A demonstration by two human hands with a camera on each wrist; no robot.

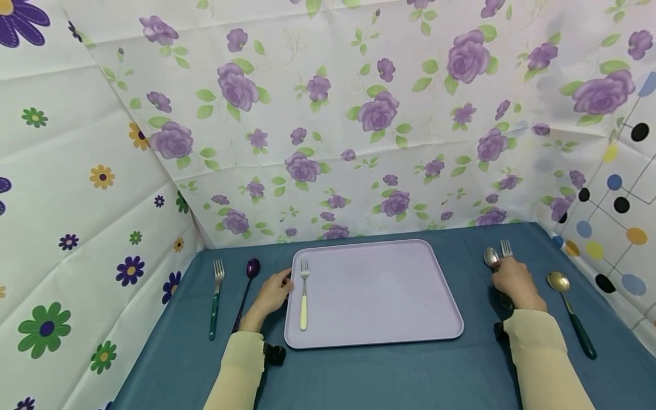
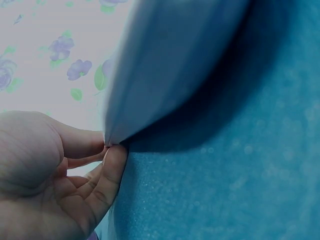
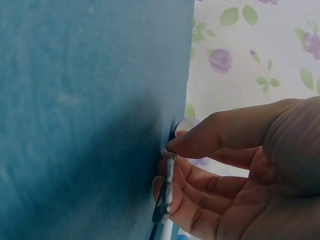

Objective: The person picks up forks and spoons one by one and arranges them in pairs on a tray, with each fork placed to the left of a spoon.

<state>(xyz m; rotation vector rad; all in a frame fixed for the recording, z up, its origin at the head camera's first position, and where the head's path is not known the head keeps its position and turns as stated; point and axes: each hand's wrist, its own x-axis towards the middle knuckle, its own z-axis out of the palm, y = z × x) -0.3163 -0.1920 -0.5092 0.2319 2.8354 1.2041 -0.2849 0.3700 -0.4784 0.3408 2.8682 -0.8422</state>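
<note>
My left hand (image 1: 273, 292) pinches the left rim of a pale lilac tray (image 1: 379, 296). The left wrist view shows thumb and fingers (image 2: 114, 162) meeting at the edge of the tray (image 2: 165, 60). A fork with a cream handle (image 1: 304, 302) lies on the tray's left side. Over on the right, my right hand (image 1: 517, 282) pinches the handle of a silver spoon (image 1: 491, 256), just above the cloth. In the right wrist view the spoon's patterned handle (image 3: 165, 200) shows below the thumb. A silver fork (image 1: 506, 248) sticks out beyond this hand; its handle is hidden.
Left of the tray lie a green-handled fork (image 1: 215, 299) and a dark purple spoon (image 1: 248, 285). At the far right is a gold spoon with a green handle (image 1: 571, 313). A blue cloth (image 1: 389, 376) covers the table, with flowered sheets (image 1: 328, 142) hanging behind.
</note>
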